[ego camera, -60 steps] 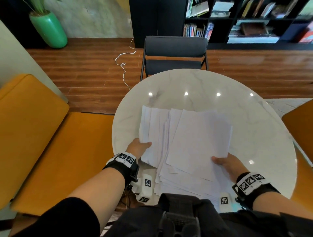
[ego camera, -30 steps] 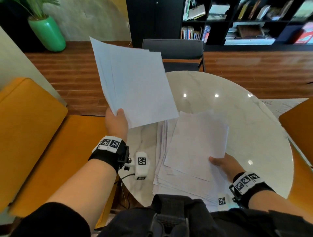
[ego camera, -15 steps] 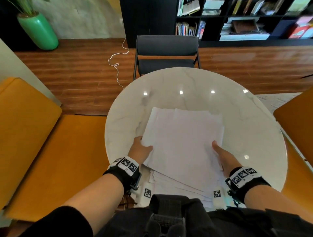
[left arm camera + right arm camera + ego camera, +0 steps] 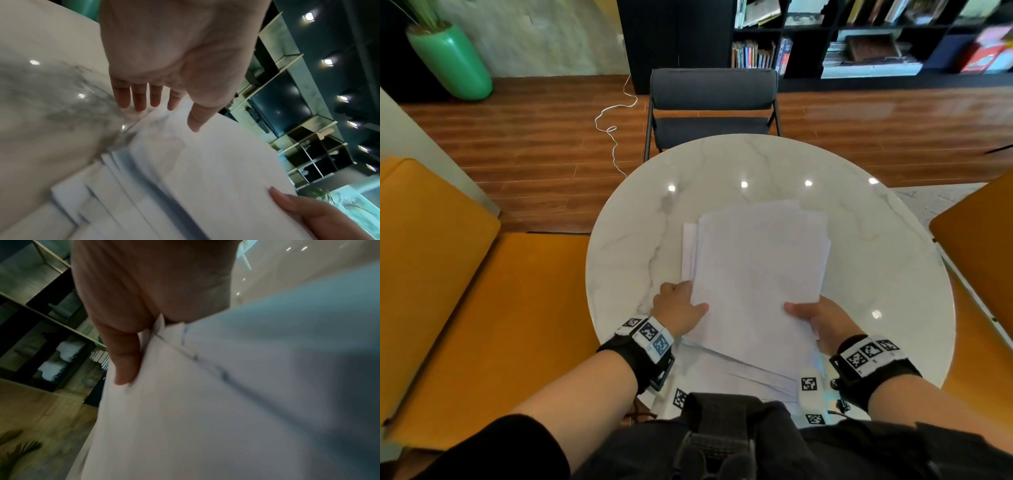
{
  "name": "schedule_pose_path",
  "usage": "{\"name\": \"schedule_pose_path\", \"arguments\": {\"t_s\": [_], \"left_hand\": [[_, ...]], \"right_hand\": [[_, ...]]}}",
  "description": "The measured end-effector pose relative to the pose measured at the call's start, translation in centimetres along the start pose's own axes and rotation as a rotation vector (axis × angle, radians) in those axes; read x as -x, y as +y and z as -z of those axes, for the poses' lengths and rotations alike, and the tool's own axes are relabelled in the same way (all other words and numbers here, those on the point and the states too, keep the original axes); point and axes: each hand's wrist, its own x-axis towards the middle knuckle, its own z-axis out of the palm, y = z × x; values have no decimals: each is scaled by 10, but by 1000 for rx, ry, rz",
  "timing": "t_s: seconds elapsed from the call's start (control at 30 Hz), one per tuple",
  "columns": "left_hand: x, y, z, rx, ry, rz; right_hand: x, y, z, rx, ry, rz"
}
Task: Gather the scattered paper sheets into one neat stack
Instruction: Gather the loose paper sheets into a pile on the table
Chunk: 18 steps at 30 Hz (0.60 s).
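A loose pile of white paper sheets (image 4: 756, 274) lies on the near half of the round marble table (image 4: 756, 164), its edges fanned out at the left and near sides. My left hand (image 4: 678, 308) is at the pile's left edge. The left wrist view shows the left hand (image 4: 170, 113) with fingers (image 4: 139, 100) straight against the sheets (image 4: 205, 178) and the thumb lying over the top one. My right hand (image 4: 815, 318) pinches the near right part of the pile. In the right wrist view its thumb (image 4: 127, 361) lies on the paper (image 4: 226, 402), which hides the fingers.
A dark chair (image 4: 712, 99) stands at the table's far side. An orange bench (image 4: 482, 308) runs along the left and an orange seat (image 4: 983, 240) is at the right. On the wooden floor are a white cable (image 4: 613, 126) and a green vase (image 4: 452, 61).
One second ago my left hand held a bundle of sheets in the air. That bundle now lies on the pile. Both hands have closed in on the pile's near edge, and it looks narrower.
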Motion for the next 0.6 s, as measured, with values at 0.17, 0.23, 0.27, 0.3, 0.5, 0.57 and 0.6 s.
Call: {"name": "schedule_pose_path", "arguments": {"t_s": [0.17,0.23,0.27,0.3,0.5,0.57,0.6], "left_hand": [[-12,-6,11,234,29,102],[-15,-4,13,295,22,128],[-17,-2,12,316,17,136],[-19,0,12,346,9,150],[-28,9,2,527,-83,143],[-28,13,-4,574,-124,141],[-27,16,-9,613,-151,158]], "right_hand": [[1,-10,46,-75,80,-15],[3,-10,64,-27,116,-57],[3,-7,71,29,136,-73],[4,-3,75,107,153,-78],[2,16,76,192,281,-44],[-3,18,78,206,264,-28],[-5,19,80,215,253,-28]]}}
